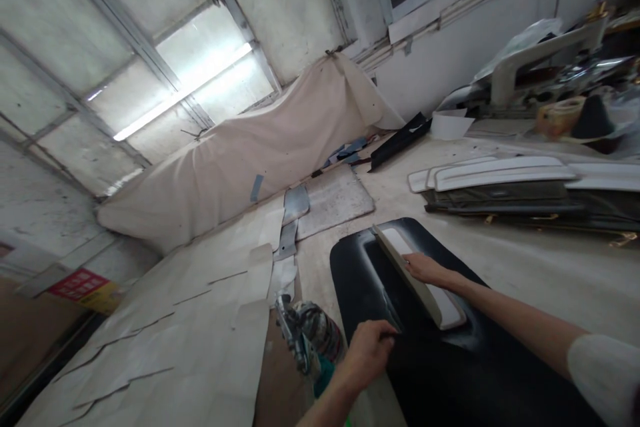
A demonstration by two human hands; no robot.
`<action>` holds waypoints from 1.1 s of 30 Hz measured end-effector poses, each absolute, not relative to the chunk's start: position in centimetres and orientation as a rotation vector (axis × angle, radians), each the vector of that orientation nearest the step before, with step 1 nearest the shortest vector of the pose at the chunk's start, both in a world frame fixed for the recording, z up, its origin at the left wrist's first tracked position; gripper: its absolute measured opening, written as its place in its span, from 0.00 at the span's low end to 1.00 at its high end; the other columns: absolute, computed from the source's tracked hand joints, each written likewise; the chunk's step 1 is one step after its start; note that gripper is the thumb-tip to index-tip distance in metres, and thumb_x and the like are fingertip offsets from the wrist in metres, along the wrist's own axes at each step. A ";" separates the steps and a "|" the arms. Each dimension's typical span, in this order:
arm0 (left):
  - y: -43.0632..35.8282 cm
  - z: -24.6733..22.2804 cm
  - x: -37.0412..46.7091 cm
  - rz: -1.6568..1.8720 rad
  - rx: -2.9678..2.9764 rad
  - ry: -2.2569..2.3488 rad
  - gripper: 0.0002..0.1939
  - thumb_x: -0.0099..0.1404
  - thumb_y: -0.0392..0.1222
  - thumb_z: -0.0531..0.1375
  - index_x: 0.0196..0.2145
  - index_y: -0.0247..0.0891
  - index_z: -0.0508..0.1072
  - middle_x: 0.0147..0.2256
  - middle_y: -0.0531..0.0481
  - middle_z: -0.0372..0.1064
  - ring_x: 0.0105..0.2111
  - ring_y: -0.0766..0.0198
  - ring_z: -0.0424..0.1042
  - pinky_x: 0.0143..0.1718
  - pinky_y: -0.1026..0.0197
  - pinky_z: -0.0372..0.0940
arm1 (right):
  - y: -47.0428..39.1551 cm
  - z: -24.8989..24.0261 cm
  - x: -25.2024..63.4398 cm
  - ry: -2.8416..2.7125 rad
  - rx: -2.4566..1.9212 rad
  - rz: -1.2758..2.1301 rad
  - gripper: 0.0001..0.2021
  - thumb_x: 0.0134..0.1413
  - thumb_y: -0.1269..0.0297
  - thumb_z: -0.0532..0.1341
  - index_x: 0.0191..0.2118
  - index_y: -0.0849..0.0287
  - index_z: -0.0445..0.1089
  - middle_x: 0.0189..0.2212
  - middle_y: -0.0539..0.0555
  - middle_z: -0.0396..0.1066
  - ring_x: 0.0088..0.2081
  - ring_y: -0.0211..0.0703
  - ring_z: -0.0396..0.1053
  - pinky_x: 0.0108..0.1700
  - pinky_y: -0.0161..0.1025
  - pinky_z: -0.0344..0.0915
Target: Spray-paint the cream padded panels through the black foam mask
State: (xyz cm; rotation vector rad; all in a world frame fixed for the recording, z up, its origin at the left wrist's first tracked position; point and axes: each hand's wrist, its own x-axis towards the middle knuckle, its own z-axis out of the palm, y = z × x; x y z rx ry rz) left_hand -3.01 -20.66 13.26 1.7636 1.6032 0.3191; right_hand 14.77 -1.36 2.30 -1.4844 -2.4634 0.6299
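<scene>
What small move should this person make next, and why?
Perhaps lift the black sheet slightly with the left hand: that hand seems to pinch its edge, while the right hand grips the board and could steady it.

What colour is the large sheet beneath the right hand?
The sheet is black with whitish patches, in the head view.

White panel (421,290) on black sheet (450,380)

A spray gun (294,333) blocked the way left of the left hand (369,350), while a passage lay between the black board (480,367) and stacked white strips (500,173).
</scene>
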 end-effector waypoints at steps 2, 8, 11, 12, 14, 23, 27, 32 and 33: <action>-21.2 12.9 -2.5 0.218 1.861 1.621 0.17 0.54 0.38 0.49 0.38 0.43 0.73 0.37 0.50 0.73 0.40 0.60 0.69 0.44 0.55 0.59 | -1.8 2.4 14.1 -2.508 -1.473 0.578 0.11 0.58 0.60 0.56 0.41 0.63 0.66 0.39 0.53 0.68 0.42 0.43 0.66 0.45 0.48 0.64; -22.9 12.3 -0.4 0.050 1.852 1.400 0.18 0.59 0.54 0.47 0.38 0.49 0.72 0.42 0.51 0.72 0.47 0.55 0.65 0.55 0.43 0.46 | -3.4 3.3 12.3 -2.587 -1.479 0.475 0.12 0.59 0.59 0.55 0.42 0.63 0.65 0.38 0.53 0.68 0.40 0.42 0.67 0.42 0.46 0.65; -23.6 10.1 0.4 0.271 1.677 1.602 0.26 0.59 0.58 0.44 0.51 0.48 0.64 0.56 0.49 0.58 0.59 0.56 0.50 0.60 0.47 0.40 | -3.7 3.6 11.9 -2.613 -1.475 0.448 0.11 0.59 0.60 0.55 0.42 0.63 0.65 0.38 0.53 0.67 0.40 0.42 0.66 0.43 0.46 0.65; -23.8 9.0 0.6 0.299 1.613 1.711 0.29 0.59 0.58 0.44 0.55 0.46 0.58 0.60 0.48 0.50 0.62 0.56 0.43 0.62 0.48 0.36 | -3.6 3.6 11.9 -2.621 -1.477 0.443 0.11 0.59 0.60 0.55 0.41 0.63 0.65 0.38 0.53 0.67 0.39 0.42 0.66 0.43 0.45 0.64; -24.4 6.5 1.0 0.268 1.526 1.887 0.35 0.57 0.57 0.46 0.60 0.42 0.46 0.64 0.48 0.33 0.63 0.54 0.27 0.63 0.47 0.27 | -3.4 3.5 11.9 -2.633 -1.489 0.442 0.11 0.59 0.60 0.54 0.40 0.63 0.66 0.36 0.52 0.68 0.38 0.41 0.67 0.42 0.44 0.65; -26.1 2.0 1.9 0.222 1.435 2.123 0.45 0.55 0.66 0.44 0.59 0.36 0.30 0.62 0.46 0.19 0.60 0.53 0.17 0.62 0.46 0.22 | -2.9 2.6 12.9 -2.677 -1.414 0.437 0.09 0.59 0.72 0.47 0.40 0.66 0.63 0.32 0.58 0.69 0.36 0.43 0.67 0.35 0.36 0.57; -25.2 2.4 1.8 0.251 1.441 2.135 0.44 0.55 0.67 0.38 0.59 0.35 0.33 0.63 0.45 0.22 0.61 0.52 0.21 0.62 0.46 0.26 | -2.4 2.3 13.6 -2.715 -1.364 0.426 0.10 0.57 0.74 0.46 0.38 0.64 0.62 0.31 0.59 0.70 0.34 0.43 0.68 0.33 0.35 0.54; -24.5 1.8 1.7 0.293 1.452 2.194 0.41 0.57 0.66 0.37 0.60 0.36 0.37 0.63 0.48 0.28 0.62 0.54 0.27 0.63 0.48 0.30 | -1.8 2.1 13.9 -2.770 -1.319 0.384 0.09 0.56 0.74 0.47 0.40 0.65 0.62 0.33 0.61 0.70 0.37 0.46 0.68 0.34 0.36 0.55; -24.5 1.7 1.7 0.311 1.444 2.208 0.41 0.57 0.66 0.37 0.60 0.37 0.38 0.63 0.49 0.30 0.62 0.54 0.29 0.63 0.48 0.32 | -1.9 2.0 13.7 -2.774 -1.328 0.371 0.09 0.55 0.75 0.47 0.40 0.65 0.62 0.33 0.61 0.70 0.37 0.47 0.68 0.34 0.36 0.56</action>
